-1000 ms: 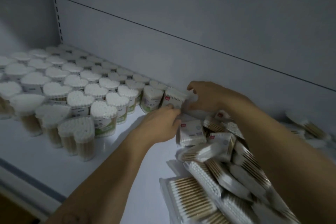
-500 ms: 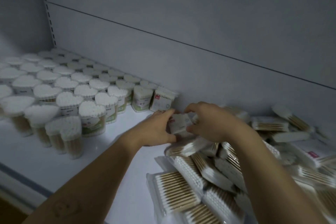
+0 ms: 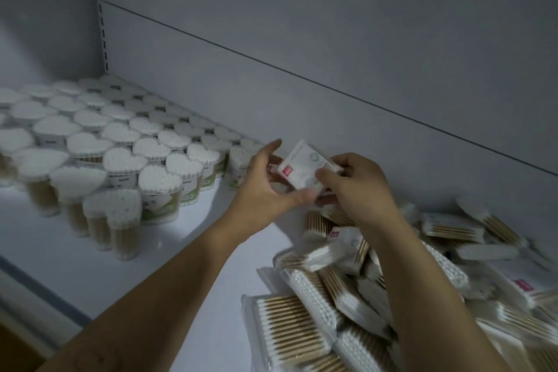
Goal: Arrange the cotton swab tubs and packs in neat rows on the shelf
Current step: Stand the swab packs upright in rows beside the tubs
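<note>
- A white shelf (image 3: pixel 193 251) with a smooth, faintly glossy top runs from the lower left toward the right. A darker strip edges its front at the lower left.
- Behind it stands a plain grey back panel (image 3: pixel 332 39), matte and crossed by one thin dark seam. A slotted upright (image 3: pixel 101 24) stands in the left corner, and the light is dim.
- The cotton swab pack (image 3: pixel 302 166) is white-faced and rectangular, with a small red label (image 3: pixel 286 171) at one corner and faint grey print with a round mark. The writing is too blurred to read.
- Some of the tubs (image 3: pixel 123 160) wear white and green labels, which are also unreadable.
- The tubs are clear plastic and heart-shaped. They stand upright in close rows on the left of the shelf, with white cotton tips on top and pale wooden sticks below.
- A pile of packs (image 3: pixel 347 296) lies loose and overlapping on the right. The packs are flat and clear-wrapped, showing wooden sticks with white ends.
- The left grip (image 3: pixel 259 190) grasps the cotton swab pack with the thumb under its near edge and the fingers at its far left.
- The right grip (image 3: pixel 359 187) pinches its right side, thumb on the face.
- The pack is held tilted above the shelf, between the tubs and the pile.
</note>
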Demonstrator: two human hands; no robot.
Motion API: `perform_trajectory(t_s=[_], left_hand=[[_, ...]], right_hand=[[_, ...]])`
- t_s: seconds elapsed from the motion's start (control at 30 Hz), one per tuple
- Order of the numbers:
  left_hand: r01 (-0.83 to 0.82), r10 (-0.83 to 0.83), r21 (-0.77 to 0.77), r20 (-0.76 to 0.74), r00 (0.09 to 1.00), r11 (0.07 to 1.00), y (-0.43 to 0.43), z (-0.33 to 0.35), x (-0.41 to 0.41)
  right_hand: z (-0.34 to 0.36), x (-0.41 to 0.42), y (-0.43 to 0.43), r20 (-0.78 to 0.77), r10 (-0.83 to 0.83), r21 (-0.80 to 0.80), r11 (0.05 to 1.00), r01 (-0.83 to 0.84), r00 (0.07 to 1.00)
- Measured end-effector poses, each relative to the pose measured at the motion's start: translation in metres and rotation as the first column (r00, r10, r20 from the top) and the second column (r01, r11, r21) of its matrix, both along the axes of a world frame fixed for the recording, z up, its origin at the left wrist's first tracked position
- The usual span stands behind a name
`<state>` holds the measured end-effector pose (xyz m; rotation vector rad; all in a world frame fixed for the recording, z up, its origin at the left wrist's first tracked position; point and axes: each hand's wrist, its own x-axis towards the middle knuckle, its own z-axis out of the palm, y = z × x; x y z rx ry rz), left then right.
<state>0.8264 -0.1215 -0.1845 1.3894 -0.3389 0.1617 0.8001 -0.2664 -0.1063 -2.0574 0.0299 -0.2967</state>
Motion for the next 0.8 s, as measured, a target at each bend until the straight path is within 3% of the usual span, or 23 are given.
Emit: perform_trajectory(t_s=[0.1, 0.17, 0.27, 0.33, 0.37, 0.43, 0.5, 0.63, 0.7, 0.8], left_hand=[[-0.081, 0.053, -0.164, -0.167, 0.985, 0.983, 0.004, 0.01, 0.001], [-0.079, 0.039, -0.204, -0.191, 0.981, 0.976, 0.007, 0.014, 0.0], [-0.075, 0.057, -0.161, -0.114, 0.992, 0.984, 0.012, 0.017, -0.002], [-0.099, 0.097, -0.067, -0.032, 0.995, 0.993, 0.017, 0.017, 0.001], [-0.109, 0.109, 0.004, 0.02, 0.994, 0.994, 0.02, 0.016, 0.001], [-0.163, 0.139, 0.196, 0.132, 0.981, 0.967, 0.025, 0.014, 0.001], [-0.212, 0.138, 0.386, 0.21, 0.968, 0.898, 0.03, 0.013, 0.001], [-0.248, 0.18, 0.683, 0.17, 0.969, 0.688, 0.042, 0.015, 0.002], [-0.227, 0.219, 0.814, 0.125, 0.968, 0.534, 0.045, 0.014, 0.001], [-0.122, 0.231, 0.895, 0.022, 0.973, 0.429, 0.045, 0.016, -0.004]], right_hand=[[0.004, -0.001, -0.003, -0.041, 0.044, 0.181, 0.983, -0.036, 0.998], [0.005, -0.001, -0.002, -0.081, 0.087, 0.036, 0.996, -0.084, 0.993], [0.005, 0.001, 0.002, -0.043, 0.087, -0.169, 0.981, -0.093, 0.995], [0.009, 0.004, 0.006, 0.045, 0.089, -0.212, 0.974, -0.077, 0.995], [0.011, 0.005, 0.008, 0.078, 0.092, -0.314, 0.947, -0.063, 0.993], [0.014, 0.008, 0.011, 0.083, 0.136, -0.546, 0.835, -0.069, 0.987], [0.013, 0.012, 0.015, 0.022, 0.16, -0.662, 0.742, -0.106, 0.987], [0.008, 0.023, 0.018, -0.039, 0.052, -0.777, 0.626, -0.063, 0.998], [0.006, 0.03, 0.017, -0.048, -0.01, -0.773, 0.634, -0.031, 0.999], [0.003, 0.038, 0.019, -0.082, -0.004, -0.75, 0.659, -0.059, 0.997]])
